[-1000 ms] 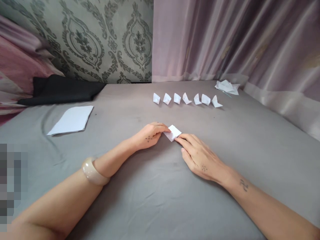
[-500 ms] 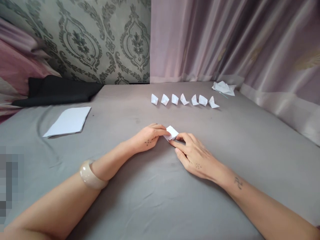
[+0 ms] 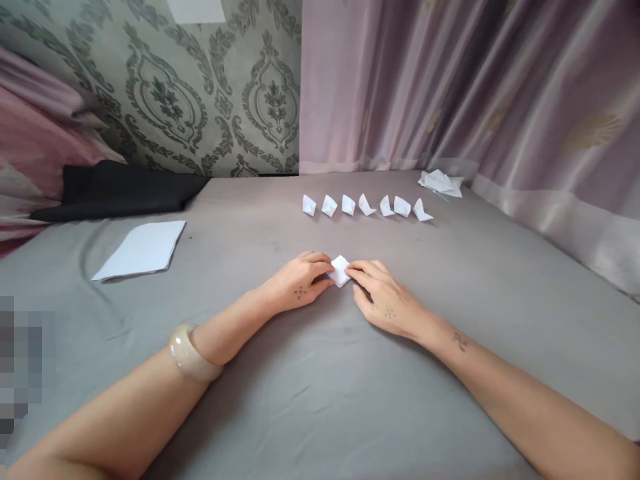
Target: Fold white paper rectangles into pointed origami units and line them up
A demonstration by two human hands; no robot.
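Folded paper [image 3: 340, 270], left hand [image 3: 301, 281] and right hand [image 3: 386, 300] touching

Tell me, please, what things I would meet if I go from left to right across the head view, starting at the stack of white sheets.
Stack of white sheets, pale bangle, left hand, small folded paper, right hand, loose white papers at the back.

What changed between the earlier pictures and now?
The right hand moved from the lower edge of the small folded paper up to its right side. The left hand stayed on the paper's left. The seven folded pieces and the sheets at left stayed put.
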